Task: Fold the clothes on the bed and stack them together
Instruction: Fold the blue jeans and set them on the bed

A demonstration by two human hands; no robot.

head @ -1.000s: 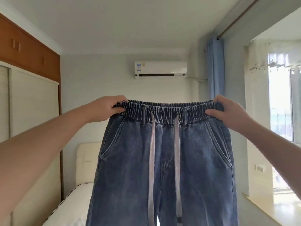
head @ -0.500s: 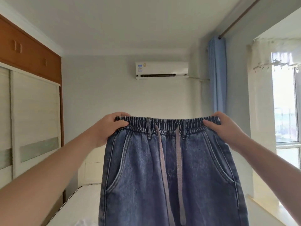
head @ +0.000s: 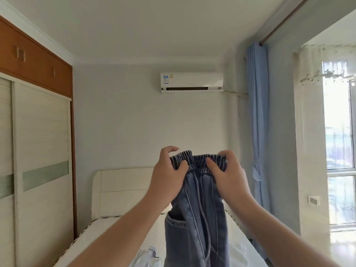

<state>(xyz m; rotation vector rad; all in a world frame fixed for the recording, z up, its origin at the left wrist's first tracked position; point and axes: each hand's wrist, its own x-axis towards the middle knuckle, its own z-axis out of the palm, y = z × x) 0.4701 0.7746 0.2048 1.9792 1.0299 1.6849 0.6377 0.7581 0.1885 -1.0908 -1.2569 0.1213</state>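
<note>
**Holding jeans above the bed**

Gripping the jeans (head: pixel 196 218) at the waistband, both hands sit close together over the bed (head: pixel 107 234). The left hand (head: pixel 167 176) pinches the band with its thumb, its fingers curled behind; the right hand (head: pixel 227 174) pinches it likewise. The legs hang down toward the bed. Pale clothes (head: pixel 148 257) lie on the bed left of the jeans.

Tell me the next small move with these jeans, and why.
Probably lower the jeans onto the bed and lay them flat. The left hand and right hand pinch the waistband close together, so the legs already hang doubled lengthwise, in the air above the mattress.
</note>
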